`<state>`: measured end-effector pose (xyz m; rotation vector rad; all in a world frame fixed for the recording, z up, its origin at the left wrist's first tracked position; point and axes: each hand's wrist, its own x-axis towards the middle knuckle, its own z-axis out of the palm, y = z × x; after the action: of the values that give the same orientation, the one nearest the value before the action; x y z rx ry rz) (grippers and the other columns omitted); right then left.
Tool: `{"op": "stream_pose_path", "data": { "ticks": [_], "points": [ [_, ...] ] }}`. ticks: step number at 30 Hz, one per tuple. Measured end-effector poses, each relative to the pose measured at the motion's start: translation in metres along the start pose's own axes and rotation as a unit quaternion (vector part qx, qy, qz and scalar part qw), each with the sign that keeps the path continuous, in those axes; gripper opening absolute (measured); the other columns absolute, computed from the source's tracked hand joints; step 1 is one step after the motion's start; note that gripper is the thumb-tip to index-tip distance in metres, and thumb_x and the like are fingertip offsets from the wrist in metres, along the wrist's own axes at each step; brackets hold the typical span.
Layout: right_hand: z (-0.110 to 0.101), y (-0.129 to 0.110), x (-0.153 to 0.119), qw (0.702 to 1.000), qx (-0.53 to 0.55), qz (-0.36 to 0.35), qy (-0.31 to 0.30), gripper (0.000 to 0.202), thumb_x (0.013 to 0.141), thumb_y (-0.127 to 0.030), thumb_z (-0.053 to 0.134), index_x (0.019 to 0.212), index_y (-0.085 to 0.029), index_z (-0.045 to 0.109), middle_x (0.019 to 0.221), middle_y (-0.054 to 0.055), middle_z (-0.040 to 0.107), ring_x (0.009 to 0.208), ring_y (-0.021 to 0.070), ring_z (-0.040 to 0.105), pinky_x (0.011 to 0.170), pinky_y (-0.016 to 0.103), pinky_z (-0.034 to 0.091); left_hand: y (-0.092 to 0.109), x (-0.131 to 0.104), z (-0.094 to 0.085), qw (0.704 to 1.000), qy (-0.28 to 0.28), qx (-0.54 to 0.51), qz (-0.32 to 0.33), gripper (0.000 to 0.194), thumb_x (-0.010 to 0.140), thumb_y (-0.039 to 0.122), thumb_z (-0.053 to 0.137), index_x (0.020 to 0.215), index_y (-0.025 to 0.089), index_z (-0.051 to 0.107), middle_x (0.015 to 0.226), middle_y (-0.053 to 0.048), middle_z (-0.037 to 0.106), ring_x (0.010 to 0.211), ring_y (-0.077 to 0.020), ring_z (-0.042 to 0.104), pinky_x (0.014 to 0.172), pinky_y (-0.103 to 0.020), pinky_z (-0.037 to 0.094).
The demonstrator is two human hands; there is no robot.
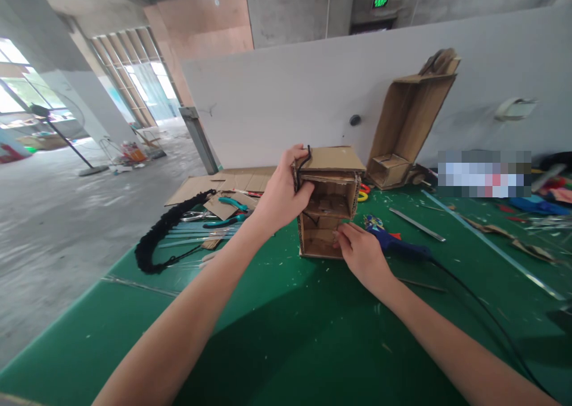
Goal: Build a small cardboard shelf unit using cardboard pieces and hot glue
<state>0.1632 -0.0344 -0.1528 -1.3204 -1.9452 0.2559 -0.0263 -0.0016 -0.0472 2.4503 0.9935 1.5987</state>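
Observation:
A small cardboard box [328, 245] with two stacked open compartments stands on the green table in front of me. My left hand [290, 185] grips its upper left side, thumb in the upper compartment's edge and fingers over the top. A black cord [304, 157] runs over that top corner, by my fingers. At the lower compartment's right side, my right hand [357, 248] has its fingers pinched together at the opening; whatever they hold is too small or hidden to make out. A blue hot glue gun [402, 246] lies just right of that hand, its cable trailing toward me.
A taller cardboard structure [404, 120] leans against the white partition [277, 96] behind. Left on the table are a black fuzzy strip [152, 239], teal-handled pliers [232, 203], clear glue sticks [201, 233] and cardboard sheets [196, 188]. A metal strip [417, 225] lies right.

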Motion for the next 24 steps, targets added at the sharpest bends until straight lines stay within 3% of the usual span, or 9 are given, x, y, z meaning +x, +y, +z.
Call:
{"op": "stream_pose_path", "data": {
  "ticks": [17, 24],
  "points": [
    [0.002, 0.003, 0.004, 0.999, 0.03, 0.024, -0.01, 0.021, 0.089, -0.023, 0.042, 0.07, -0.02, 0.051, 0.075, 0.004, 0.061, 0.064, 0.0163, 0.065, 0.06, 0.027, 0.043, 0.004, 0.001, -0.001, 1.0, -0.006, 0.005, -0.006, 0.046, 0.074, 0.005, 0.049, 0.116, 0.02, 0.037, 0.138, -0.017, 0.044, 0.135, -0.025, 0.04, 0.113, -0.045, 0.033],
    [-0.007, -0.008, 0.0, 0.997, -0.019, 0.062, -0.036, 0.019, 0.089, -0.017, 0.045, 0.084, -0.016, 0.063, 0.085, 0.007, 0.067, 0.075, 0.0187, 0.066, 0.068, 0.028, 0.046, 0.002, -0.001, 0.0, 1.0, 0.005, -0.001, -0.009, 0.048, 0.076, 0.005, 0.05, 0.118, 0.021, 0.038, 0.142, -0.016, 0.042, 0.133, -0.0255, 0.044, 0.112, -0.048, 0.035]
  ]
}}
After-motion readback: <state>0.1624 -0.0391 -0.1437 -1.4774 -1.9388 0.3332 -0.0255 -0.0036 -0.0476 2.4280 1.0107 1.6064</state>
